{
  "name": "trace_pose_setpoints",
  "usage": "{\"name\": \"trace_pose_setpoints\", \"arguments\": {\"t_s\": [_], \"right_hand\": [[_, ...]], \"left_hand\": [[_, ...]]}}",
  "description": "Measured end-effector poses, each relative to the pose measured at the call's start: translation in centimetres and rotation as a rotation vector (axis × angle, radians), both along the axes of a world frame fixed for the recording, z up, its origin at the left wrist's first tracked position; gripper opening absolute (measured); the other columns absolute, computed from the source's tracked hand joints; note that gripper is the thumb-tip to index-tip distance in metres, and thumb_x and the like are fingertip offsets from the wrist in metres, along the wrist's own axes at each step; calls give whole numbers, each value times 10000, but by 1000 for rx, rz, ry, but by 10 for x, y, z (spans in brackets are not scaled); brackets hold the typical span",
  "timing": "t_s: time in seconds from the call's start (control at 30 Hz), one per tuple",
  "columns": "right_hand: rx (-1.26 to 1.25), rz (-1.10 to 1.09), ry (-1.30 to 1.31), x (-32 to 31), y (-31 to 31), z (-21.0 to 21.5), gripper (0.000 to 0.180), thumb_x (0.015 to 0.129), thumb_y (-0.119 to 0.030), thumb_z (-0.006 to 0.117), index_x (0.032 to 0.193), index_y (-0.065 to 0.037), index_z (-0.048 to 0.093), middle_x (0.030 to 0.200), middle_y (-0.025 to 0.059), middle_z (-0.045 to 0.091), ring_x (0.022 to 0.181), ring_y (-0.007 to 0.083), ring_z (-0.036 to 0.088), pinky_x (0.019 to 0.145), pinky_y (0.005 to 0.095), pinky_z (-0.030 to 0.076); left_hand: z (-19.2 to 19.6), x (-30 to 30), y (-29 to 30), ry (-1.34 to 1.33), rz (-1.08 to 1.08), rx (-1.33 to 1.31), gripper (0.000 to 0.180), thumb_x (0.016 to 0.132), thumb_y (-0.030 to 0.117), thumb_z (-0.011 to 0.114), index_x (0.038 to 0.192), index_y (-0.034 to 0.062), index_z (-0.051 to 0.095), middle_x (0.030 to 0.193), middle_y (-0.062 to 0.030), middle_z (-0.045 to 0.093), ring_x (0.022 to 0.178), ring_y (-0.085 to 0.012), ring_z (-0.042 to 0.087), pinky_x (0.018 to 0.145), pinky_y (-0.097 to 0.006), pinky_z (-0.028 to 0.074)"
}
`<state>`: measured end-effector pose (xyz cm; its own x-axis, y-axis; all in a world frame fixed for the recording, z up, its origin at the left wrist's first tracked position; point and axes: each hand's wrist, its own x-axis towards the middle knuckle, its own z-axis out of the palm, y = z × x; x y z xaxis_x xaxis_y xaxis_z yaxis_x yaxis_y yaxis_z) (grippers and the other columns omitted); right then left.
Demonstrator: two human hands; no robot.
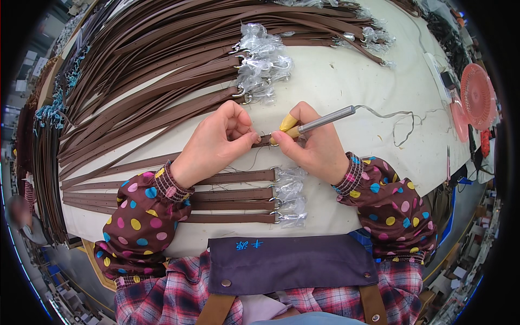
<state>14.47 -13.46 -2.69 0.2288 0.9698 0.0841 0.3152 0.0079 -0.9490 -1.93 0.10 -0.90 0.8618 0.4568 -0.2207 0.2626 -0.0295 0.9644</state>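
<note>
My left hand [211,138] is closed in a pinch close to the end of a brown strap [264,141], its thumb and index finger pressed together there. Whether it grips the strap itself or a loose thread on it is hard to make out. In my right hand [319,151] is a corded pen-like hot tool, like a soldering iron [327,118], with a silver shaft and a tan section between the fingers. Yellow covers sit on fingertips of this hand. Its thumb rests at the strap's end, and the tool's tip is hidden by the fingers.
Several brown straps [234,219] with metal rings and plastic-wrapped ends lie below my hands. A large bundle of similar straps [157,40] covers the table's upper left. The tool's grey cord [387,115] runs right, toward a pink fan [478,96]. The pale tabletop [346,70] shows between them.
</note>
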Motion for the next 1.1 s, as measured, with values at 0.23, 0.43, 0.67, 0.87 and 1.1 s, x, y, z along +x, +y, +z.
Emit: {"name": "trace_pose_setpoints", "arguments": {"t_s": [0.23,0.43,0.67,0.87,1.1], "right_hand": [[128,-58,-23,-2,3,-6,254,826,-151,697,852,-26,477,684,77,598,574,133,562,519,253,450],[133,-54,-52,-2,2,-2,249,826,-146,696,850,-28,478,687,75,602,580,128,560,519,249,447],[27,-1,-2,0,-1,0,207,874,-36,639,918,-24,437,804,21,554,735,60,553,622,213,449],[133,-56,-13,-2,2,-4,248,826,-150,697,849,-27,482,683,66,591,574,119,545,518,250,441],[121,-57,-22,-2,2,-4,254,830,-156,694,853,-26,477,680,65,589,573,122,546,518,252,442]], "left_hand": [[0,0,0,8,1,-2,181,872,46,622,937,14,455,847,-46,616,795,-93,623,698,-226,499],[1,-1,0,9,1,-1,178,875,44,620,935,13,455,848,-43,613,784,-85,613,687,-218,493],[0,-1,0,3,2,-15,175,880,46,619,932,13,456,852,-39,602,795,-84,608,689,-216,492],[2,0,-1,13,5,-21,174,883,46,618,932,15,455,851,-37,600,794,-85,608,693,-217,495],[2,-1,0,15,9,-23,175,883,46,619,932,17,453,855,-38,605,795,-86,610,693,-218,494]]}}
